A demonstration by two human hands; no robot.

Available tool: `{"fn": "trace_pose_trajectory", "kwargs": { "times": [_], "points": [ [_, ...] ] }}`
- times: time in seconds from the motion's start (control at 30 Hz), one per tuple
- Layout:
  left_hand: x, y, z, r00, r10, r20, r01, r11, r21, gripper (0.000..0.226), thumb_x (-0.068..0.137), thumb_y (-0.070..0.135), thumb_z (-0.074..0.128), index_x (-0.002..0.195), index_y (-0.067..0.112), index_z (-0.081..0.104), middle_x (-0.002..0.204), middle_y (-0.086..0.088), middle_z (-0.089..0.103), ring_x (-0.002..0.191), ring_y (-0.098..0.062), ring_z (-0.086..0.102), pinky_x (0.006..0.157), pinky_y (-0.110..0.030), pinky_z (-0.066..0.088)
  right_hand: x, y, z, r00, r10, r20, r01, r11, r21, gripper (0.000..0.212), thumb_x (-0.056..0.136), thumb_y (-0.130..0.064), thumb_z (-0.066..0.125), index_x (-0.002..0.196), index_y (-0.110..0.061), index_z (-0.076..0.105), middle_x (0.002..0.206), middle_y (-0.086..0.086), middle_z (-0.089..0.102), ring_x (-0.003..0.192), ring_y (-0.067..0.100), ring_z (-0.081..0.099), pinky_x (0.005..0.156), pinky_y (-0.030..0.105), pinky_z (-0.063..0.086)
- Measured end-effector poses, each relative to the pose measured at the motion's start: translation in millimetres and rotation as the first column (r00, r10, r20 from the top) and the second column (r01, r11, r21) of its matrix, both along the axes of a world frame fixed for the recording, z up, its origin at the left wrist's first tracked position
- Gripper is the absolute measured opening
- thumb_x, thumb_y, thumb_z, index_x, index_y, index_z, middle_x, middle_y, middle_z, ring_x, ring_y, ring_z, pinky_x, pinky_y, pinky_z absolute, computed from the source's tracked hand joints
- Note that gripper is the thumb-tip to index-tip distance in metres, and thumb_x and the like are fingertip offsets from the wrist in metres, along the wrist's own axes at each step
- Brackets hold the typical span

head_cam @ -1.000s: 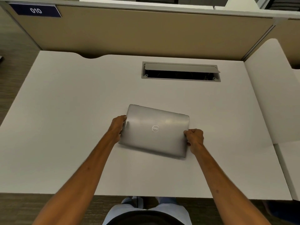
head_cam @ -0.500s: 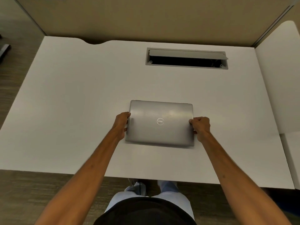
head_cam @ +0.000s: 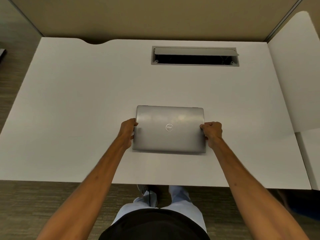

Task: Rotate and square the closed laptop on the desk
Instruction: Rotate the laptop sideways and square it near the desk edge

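A closed silver laptop (head_cam: 169, 134) with a round logo on its lid lies flat on the white desk (head_cam: 86, 118), near the desk's front middle. Its long edges run parallel to the desk's front edge. My left hand (head_cam: 127, 131) grips the laptop's left short edge, fingers curled around it. My right hand (head_cam: 212, 133) grips the right short edge in the same way. Both forearms reach in from below.
An open grey cable hatch (head_cam: 194, 56) is set into the desk behind the laptop. A beige partition (head_cam: 155, 16) runs along the back. A white side panel (head_cam: 297, 75) stands at the right. The desk's front edge lies close below the laptop.
One second ago the laptop lay skewed, its right end nearer me. Both hands have turned it until its edges line up with the desk. The camera has also tilted downward.
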State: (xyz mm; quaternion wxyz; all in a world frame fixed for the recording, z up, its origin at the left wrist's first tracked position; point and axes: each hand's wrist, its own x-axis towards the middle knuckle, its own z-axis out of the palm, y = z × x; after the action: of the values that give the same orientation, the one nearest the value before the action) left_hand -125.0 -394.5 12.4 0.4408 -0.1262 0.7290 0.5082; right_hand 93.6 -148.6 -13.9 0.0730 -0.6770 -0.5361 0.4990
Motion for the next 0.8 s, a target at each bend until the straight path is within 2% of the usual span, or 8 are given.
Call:
{"fn": "trace_pose_trajectory", "kwargs": {
  "times": [0.13,0.23,0.33,0.43,0.57,0.7,0.8],
  "points": [
    [1.1,0.0,-0.5,1.0,0.0,-0.001,0.0,1.0,-0.007,0.021,0.097,0.016,0.05,0.088,0.026,0.066,0.11,-0.003,0.065,0.107,-0.026,0.058,0.094,-0.041,0.046,3.2,2.0,-2.6,1.0,-0.003,-0.001,0.003,1.0,0.0,0.02,0.089,-0.008,0.074,0.108,-0.002,0.073,0.119,0.022,0.074,0.107,0.037,0.071,0.096,0.047,0.06],
    [1.3,-1.0,-0.8,1.0,-0.007,0.0,0.007,1.0,-0.013,0.021,0.097,0.016,0.051,0.09,0.027,0.067,0.116,-0.004,0.065,0.109,-0.026,0.058,0.096,-0.041,0.047,5.0,2.2,-4.3,1.0,-0.003,-0.003,0.003,1.0,-0.004,0.027,0.089,-0.008,0.074,0.114,0.001,0.074,0.119,0.021,0.074,0.107,0.036,0.071,0.093,0.044,0.06],
    [2.0,-2.4,-0.9,1.0,-0.012,-0.003,0.012,1.0,-0.017,0.018,0.097,0.018,0.052,0.094,0.026,0.068,0.116,-0.003,0.066,0.109,-0.026,0.059,0.096,-0.04,0.047,6.3,0.8,-4.9,1.0,0.004,0.005,-0.004,1.0,-0.004,0.024,0.089,-0.008,0.074,0.112,0.0,0.074,0.118,0.02,0.074,0.098,0.033,0.068,0.092,0.043,0.061],
    [2.4,-5.0,-1.3,1.0,-0.022,-0.004,0.022,1.0,-0.017,0.018,0.098,0.02,0.052,0.106,0.023,0.068,0.123,-0.005,0.067,0.113,-0.026,0.06,0.1,-0.042,0.048,8.0,-0.8,-4.8,1.0,0.003,0.005,-0.003,1.0,-0.006,0.025,0.09,-0.009,0.074,0.114,-0.001,0.073,0.12,0.02,0.073,0.106,0.036,0.07,0.097,0.046,0.062],
    [3.5,-7.2,0.0,1.0,-0.026,-0.004,0.026,1.0,-0.007,0.017,0.1,0.022,0.052,0.095,0.028,0.067,0.125,-0.004,0.067,0.116,-0.026,0.06,0.104,-0.043,0.048,8.9,-1.0,-4.6,1.0,0.006,-0.001,-0.006,1.0,-0.009,0.026,0.09,-0.01,0.074,0.115,-0.001,0.073,0.121,0.02,0.073,0.113,0.039,0.07,0.098,0.048,0.061],
    [7.2,-6.9,-1.7,1.0,-0.02,-0.012,0.02,1.0,-0.01,0.019,0.1,0.021,0.052,0.091,0.029,0.067,0.114,-0.002,0.067,0.112,-0.026,0.06,0.097,-0.04,0.047,10.7,-0.3,-5.8,1.0,0.019,-0.01,-0.019,1.0,-0.006,0.023,0.09,-0.011,0.074,0.112,-0.003,0.073,0.122,0.02,0.073,0.106,0.035,0.069,0.099,0.05,0.061],
    [8.4,-7.6,-2.7,1.0,-0.017,-0.008,0.017,1.0,-0.009,0.02,0.1,0.022,0.052,0.092,0.03,0.068,0.116,-0.002,0.067,0.112,-0.025,0.06,0.095,-0.038,0.048,12.5,-0.2,-7.2,0.999,0.024,-0.022,-0.025,1.0,-0.003,0.024,0.091,-0.012,0.075,0.113,-0.002,0.073,0.124,0.019,0.073,0.114,0.038,0.069,0.101,0.052,0.06]
  ]
}}
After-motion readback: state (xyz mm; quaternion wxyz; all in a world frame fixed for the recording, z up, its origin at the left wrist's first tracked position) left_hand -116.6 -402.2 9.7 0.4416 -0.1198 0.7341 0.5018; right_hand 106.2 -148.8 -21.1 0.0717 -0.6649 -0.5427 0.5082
